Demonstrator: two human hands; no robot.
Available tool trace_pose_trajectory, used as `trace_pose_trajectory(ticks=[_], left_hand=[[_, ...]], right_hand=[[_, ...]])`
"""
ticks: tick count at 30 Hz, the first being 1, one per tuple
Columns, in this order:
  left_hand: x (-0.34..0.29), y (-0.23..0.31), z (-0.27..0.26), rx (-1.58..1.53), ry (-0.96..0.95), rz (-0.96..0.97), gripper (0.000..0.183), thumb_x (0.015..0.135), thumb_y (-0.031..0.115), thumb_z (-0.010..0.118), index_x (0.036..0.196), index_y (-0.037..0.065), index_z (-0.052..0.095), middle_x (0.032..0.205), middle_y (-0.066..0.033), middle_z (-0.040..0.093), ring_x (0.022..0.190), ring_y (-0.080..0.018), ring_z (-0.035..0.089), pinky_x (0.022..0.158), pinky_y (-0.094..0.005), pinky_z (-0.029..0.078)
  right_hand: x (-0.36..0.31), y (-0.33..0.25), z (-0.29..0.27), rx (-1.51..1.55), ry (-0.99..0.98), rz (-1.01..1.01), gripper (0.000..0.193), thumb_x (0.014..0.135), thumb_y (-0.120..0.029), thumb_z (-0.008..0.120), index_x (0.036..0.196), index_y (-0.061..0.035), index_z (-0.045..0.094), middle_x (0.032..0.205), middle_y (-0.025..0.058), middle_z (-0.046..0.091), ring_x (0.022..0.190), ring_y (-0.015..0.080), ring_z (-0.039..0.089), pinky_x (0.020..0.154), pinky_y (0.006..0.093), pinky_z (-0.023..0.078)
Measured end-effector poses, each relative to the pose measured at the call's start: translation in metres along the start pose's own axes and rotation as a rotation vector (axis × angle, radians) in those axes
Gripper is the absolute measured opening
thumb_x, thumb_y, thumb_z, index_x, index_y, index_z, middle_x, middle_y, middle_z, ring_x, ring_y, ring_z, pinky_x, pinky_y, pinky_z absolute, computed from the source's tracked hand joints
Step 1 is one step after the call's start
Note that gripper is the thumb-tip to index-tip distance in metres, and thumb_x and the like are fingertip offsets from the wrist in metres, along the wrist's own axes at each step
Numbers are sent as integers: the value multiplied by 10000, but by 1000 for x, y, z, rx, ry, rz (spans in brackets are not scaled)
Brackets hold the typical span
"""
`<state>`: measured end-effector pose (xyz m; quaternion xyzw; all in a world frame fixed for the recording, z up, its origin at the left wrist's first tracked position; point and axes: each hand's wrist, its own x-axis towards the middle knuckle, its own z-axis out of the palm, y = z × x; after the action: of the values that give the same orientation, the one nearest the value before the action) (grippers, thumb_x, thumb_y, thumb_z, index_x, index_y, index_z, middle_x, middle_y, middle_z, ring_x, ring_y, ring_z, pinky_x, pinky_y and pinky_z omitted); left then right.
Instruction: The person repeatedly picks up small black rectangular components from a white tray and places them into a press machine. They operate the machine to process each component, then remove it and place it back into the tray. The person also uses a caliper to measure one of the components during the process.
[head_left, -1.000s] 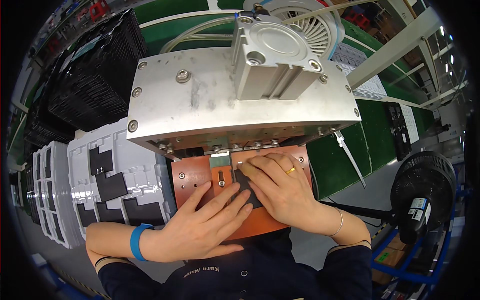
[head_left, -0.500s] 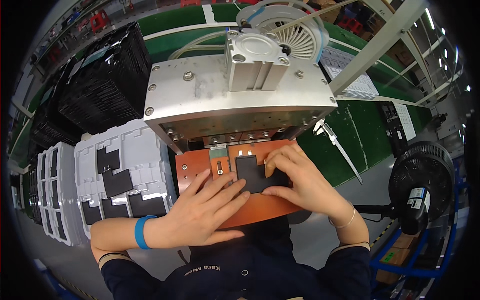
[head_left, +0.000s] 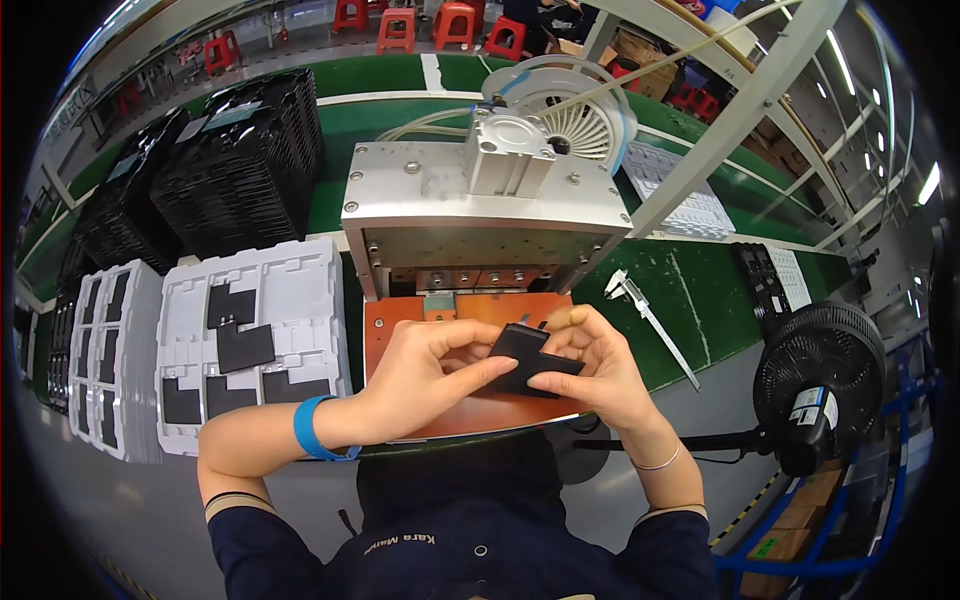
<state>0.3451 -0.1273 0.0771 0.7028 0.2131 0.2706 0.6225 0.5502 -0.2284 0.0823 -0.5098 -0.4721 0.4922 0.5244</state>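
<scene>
A flat black L-shaped piece (head_left: 520, 362) is held tilted above the orange base plate (head_left: 440, 418) of a metal press. On its left side, my left hand (head_left: 430, 372) pinches it, thumb on top. My right hand (head_left: 603, 372) grips the other end, its thumb on the near edge and its fingers bent behind the notch. Right behind the hands stands the silver press (head_left: 480, 195) with a square cylinder on top. A blue band (head_left: 312, 428) circles my left wrist. The fingertips under the piece are partly hidden.
At left, white plastic trays (head_left: 310, 300) hold several black L-shaped pieces, with tall stacks of black trays (head_left: 240, 150) behind. A caliper (head_left: 655, 325) lies on the green table right of the press. A black fan (head_left: 820, 370) stands at the right; a white-bladed fan (head_left: 575, 125) sits behind the press.
The black piece has come up off the orange plate and is tilted. My left hand has gone from lying spread beside it to pinching it. The whole view has shifted.
</scene>
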Motion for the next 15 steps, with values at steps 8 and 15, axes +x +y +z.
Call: trace_pose_trajectory(ticks=[8, 15], left_hand=[[-11, 10, -1, 155, -89, 45, 232, 863, 104, 722, 1044, -39, 693, 800, -92, 723, 692, -93, 681, 623, -229, 551], [-13, 11, -4, 90, -169, -25, 223, 874, 119, 717, 1033, -35, 697, 806, -93, 729, 695, -82, 673, 641, -225, 558]], right_hand=[[14, -17, 6, 6, -164, 8, 195, 881, -92, 701, 1022, 43, 698, 924, 20, 585, 831, 95, 569, 723, 235, 484], [17, -16, 4, -8, -205, 23, 162, 871, -97, 715, 962, 37, 720, 868, 13, 592, 747, 80, 588, 613, 203, 475]])
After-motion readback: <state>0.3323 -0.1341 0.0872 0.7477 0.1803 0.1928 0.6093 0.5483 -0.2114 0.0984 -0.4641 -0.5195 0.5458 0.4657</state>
